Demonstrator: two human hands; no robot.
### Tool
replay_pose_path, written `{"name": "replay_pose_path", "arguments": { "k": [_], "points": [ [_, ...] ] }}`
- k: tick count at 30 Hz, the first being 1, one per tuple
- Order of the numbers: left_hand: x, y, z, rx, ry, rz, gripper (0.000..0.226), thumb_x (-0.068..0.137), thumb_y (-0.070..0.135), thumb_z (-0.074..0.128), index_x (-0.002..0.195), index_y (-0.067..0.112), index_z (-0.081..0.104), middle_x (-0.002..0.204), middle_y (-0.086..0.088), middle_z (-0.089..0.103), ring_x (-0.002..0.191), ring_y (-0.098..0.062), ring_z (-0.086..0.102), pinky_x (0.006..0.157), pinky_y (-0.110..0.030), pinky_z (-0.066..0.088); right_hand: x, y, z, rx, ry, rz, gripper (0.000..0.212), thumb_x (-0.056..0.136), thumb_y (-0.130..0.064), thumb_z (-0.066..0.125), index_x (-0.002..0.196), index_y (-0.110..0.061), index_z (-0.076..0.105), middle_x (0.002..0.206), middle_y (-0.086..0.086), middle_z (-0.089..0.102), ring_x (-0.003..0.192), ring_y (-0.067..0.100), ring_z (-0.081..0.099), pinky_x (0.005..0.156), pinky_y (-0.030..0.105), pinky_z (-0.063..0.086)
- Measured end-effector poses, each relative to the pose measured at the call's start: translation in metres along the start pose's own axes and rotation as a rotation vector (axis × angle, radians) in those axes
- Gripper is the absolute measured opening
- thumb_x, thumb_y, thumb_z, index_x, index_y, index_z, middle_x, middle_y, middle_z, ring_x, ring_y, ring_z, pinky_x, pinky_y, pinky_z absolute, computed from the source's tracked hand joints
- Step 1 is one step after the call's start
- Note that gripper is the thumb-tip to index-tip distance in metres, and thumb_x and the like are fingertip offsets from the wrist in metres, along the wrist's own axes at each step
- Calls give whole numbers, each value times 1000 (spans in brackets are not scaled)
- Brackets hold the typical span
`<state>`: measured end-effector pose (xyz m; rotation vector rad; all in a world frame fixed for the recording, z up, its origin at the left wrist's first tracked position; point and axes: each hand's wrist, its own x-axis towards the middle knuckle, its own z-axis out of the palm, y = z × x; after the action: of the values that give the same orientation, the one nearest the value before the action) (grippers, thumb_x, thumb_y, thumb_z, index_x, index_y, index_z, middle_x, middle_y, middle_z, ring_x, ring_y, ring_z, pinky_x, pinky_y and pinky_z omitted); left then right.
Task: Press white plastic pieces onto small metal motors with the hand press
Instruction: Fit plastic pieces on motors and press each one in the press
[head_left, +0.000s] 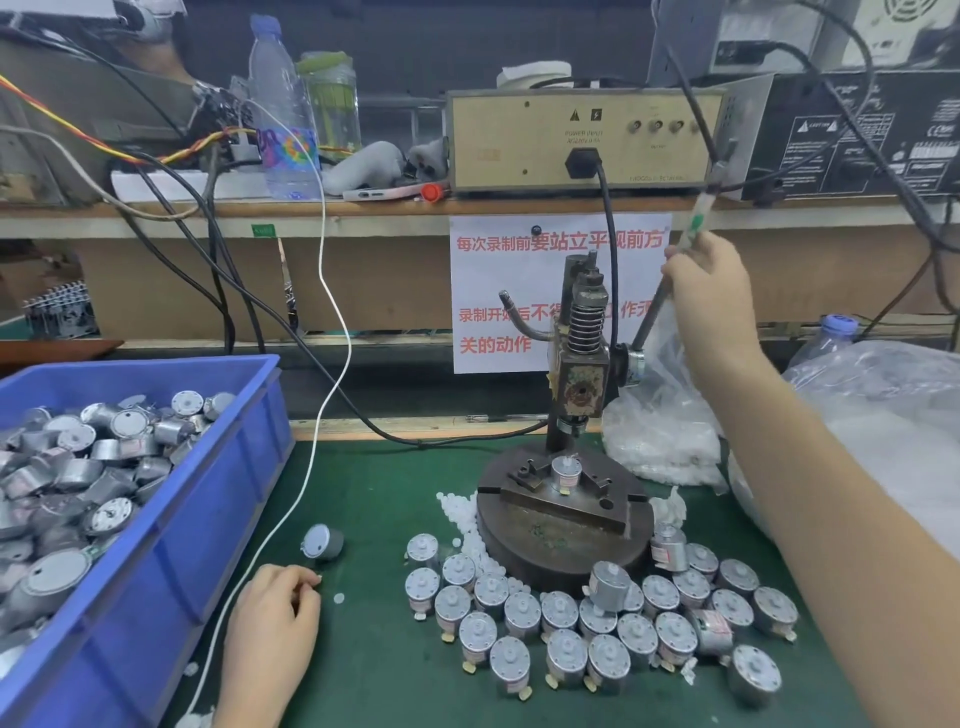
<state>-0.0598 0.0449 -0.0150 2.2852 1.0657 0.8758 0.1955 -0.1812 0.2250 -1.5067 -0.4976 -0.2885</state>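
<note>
The right hand (711, 296) wraps its fingers round the press lever (653, 310); left hand (275, 613) lies curled on the mat (363, 519), any pinched piece too small to tell

**Right hand high on the lever, left hand low and curled**

The right arm reaches up and forward from the lower right, forearm bare and the wrist nearly straight. The right hand (711, 291) has its fingers wrapped round the press lever (652, 314). The left hand (275, 618) lies low at the near left, back upward. Its fingers (304, 578) are curled in toward the thumb; whether they pinch anything cannot be told.
</note>
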Motion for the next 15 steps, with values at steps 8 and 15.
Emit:
{"name": "replay_pose_path", "arguments": {
  "k": [8,15],
  "points": [
    [0,1,-1,-6,10,16,14,76,-11,60,76,0,68,76,-5,52,70,-30,52,69,-38,42,-9,34,12,-97,25,141,57,93,-9,43,146,-13,24,142,-1,36,126,17,39,105,34,29],
    [-1,2,-1,1,13,5,13,78,-9,59,77,1,68,78,-8,54,74,-32,54,70,-38,42,-83,118,38,-364,-61,432,59,89,-6,42,144,-3,22,145,17,22,126,34,34,106,43,33]
  ]
}}
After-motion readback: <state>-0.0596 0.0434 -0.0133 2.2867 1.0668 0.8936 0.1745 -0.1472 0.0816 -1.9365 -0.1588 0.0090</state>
